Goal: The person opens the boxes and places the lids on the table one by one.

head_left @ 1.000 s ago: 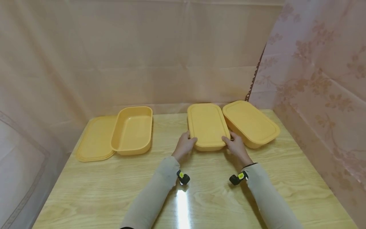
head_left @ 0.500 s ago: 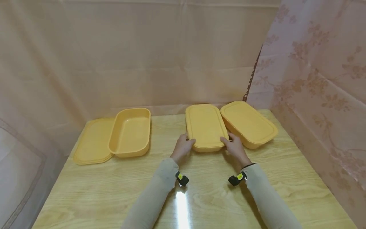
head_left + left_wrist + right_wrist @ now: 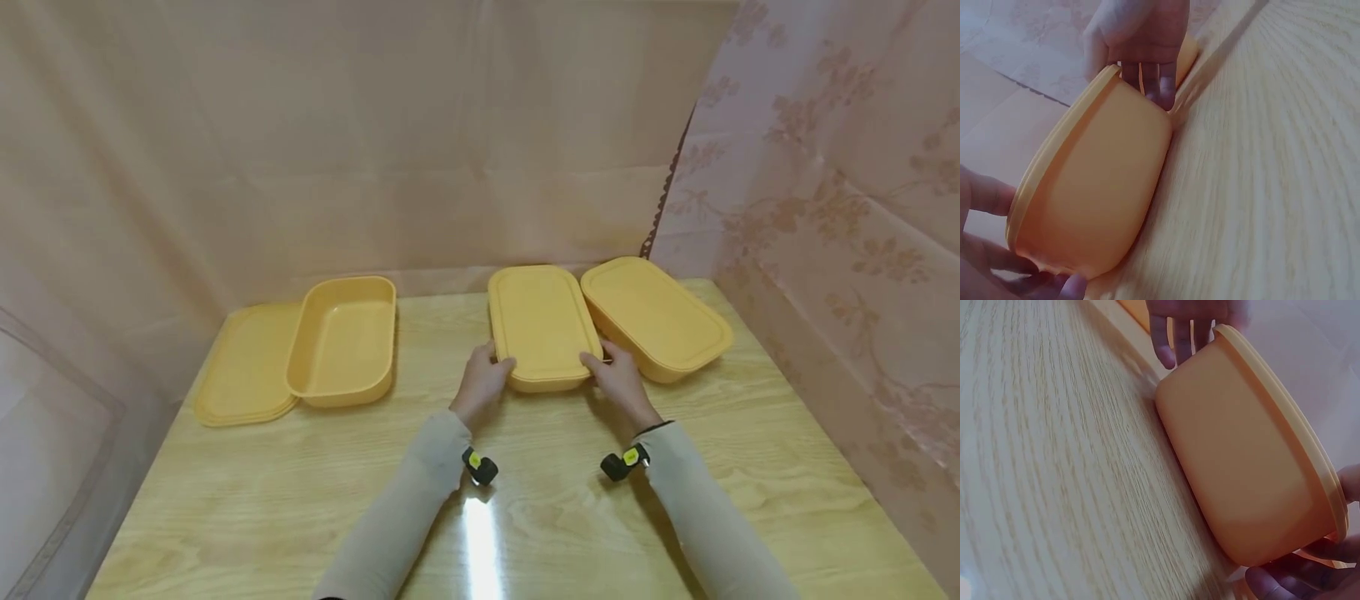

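backdrop: pinkish cloth (image 3: 360,142) fills the whole upper half of the head view, and a flowered curtain (image 3: 840,192) runs down the right side.
table: light wood table (image 3: 525,517) takes up the lower half, with a bright glare spot near bottom center.
lidded box in your hands: yellow lidded box (image 3: 542,327) sits just right of center, on the table, long side pointing away from you.
second lidded box: another closed box (image 3: 656,317) lies right beside the first one, angled toward the right curtain; can't tell if they touch.
open tub: open tub (image 3: 343,340) sits left of center, well apart from your hands.
flat lids: stack of lids (image 3: 243,367) lies at the far left, tucked just under the tub's left edge.
left hand: your left hand (image 3: 482,385) is clamped on the near left corner of the lidded box, thumb on the lid rim and fingers curled against the wall.
right hand: your right hand (image 3: 618,383) grips the near right corner the same way.
wrist cams: small black wrist cameras (image 3: 480,467) sit on both sleeves.
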{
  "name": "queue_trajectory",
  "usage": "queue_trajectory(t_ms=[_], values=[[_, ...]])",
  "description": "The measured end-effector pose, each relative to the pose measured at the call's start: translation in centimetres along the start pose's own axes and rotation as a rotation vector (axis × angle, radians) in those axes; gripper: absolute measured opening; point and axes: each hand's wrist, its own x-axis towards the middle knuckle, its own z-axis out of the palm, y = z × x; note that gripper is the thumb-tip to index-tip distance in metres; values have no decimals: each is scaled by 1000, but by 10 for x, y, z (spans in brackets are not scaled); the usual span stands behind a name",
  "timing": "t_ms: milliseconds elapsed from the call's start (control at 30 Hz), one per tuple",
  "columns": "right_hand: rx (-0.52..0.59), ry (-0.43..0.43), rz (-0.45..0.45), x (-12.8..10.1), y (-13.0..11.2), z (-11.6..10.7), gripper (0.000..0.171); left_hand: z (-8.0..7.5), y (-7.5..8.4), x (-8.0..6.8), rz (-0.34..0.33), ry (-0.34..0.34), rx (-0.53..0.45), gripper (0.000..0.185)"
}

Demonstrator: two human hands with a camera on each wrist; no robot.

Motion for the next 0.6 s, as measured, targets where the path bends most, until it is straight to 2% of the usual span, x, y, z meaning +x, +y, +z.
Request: queue_trajectory(t_ms=[167, 267, 600], values=[[-18, -3, 2, 2, 1, 1, 50, 0, 0, -3, 69, 72, 201, 60], [-35, 3, 8, 3, 2, 0, 49, 1, 0, -5, 130, 92, 306, 66], [-68, -11, 31, 3, 5, -2, 52, 4, 3, -1, 418, 179, 557, 49]])
